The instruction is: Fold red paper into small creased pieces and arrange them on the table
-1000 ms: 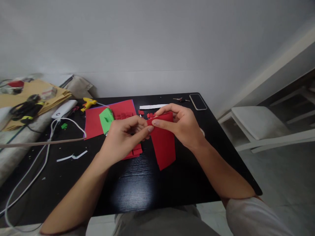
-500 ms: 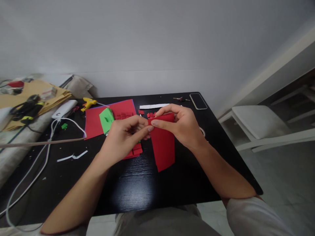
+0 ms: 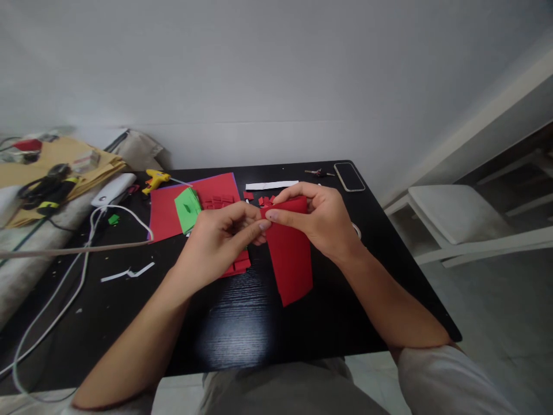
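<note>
A folded sheet of red paper [image 3: 290,262] is held up above the black table, its lower end hanging free toward me. My right hand [image 3: 322,222] pinches its top edge, with the thumb on the near face and the fingers behind. At the upper left corner of that paper, my left hand [image 3: 228,236] is closed, thumb and fingertips meeting the edge beside the right thumb. Under and behind the left hand lie small red paper pieces [image 3: 218,202] and more cut red paper [image 3: 239,265], partly covered. The left fingertips are partly hidden.
Green paper [image 3: 187,210] lies on a large red sheet [image 3: 162,219]. A yellow glue gun [image 3: 155,180], white cables [image 3: 88,242] and a power strip [image 3: 113,190] are at left. A white strip [image 3: 272,185], keys [image 3: 319,173] and a phone [image 3: 349,177] sit at the back.
The lower end of the red paper has swung slightly to the right and toward me. Both hands keep nearly the same place and grip.
</note>
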A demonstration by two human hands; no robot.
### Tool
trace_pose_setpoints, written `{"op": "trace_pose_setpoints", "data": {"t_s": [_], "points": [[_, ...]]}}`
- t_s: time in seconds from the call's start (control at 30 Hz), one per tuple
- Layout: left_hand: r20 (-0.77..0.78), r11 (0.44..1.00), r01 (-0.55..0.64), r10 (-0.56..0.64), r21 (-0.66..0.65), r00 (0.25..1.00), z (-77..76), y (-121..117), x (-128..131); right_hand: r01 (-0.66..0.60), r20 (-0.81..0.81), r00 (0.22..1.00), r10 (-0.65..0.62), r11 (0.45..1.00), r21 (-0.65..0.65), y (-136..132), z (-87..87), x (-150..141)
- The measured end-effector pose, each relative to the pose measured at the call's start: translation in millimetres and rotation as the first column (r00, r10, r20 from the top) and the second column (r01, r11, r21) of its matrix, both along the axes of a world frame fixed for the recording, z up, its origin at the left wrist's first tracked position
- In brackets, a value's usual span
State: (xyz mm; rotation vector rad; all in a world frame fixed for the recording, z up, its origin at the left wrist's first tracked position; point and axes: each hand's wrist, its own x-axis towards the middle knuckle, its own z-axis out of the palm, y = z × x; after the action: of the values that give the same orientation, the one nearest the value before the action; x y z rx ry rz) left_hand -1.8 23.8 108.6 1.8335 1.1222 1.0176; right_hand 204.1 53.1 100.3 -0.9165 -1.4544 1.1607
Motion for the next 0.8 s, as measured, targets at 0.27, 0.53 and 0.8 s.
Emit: {"op": "trace_pose_setpoints", "data": {"t_s": [0.27,0.53,0.8], "points": [[-0.006,1.0,-0.004,0.004,0.01,1.0,0.0,-0.6,-0.1,-0.008,-0.006,1.0,0.008,1.0,-0.015,0.3,1.8,0.1],[0.088,0.973,-0.047,0.027,0.228,0.996,-0.3,8.1,-10.9,-0.169,-0.132,0.981,0.139,0.952,-0.255,1.1,4.5,5.5],[-0.049,0.902,0.037,-0.017,0.431,0.999,2.9,10.9,-17.7,-0.329,-0.232,0.936,0.264,0.89,-0.316,4.2,-2.3,5.1]]}}
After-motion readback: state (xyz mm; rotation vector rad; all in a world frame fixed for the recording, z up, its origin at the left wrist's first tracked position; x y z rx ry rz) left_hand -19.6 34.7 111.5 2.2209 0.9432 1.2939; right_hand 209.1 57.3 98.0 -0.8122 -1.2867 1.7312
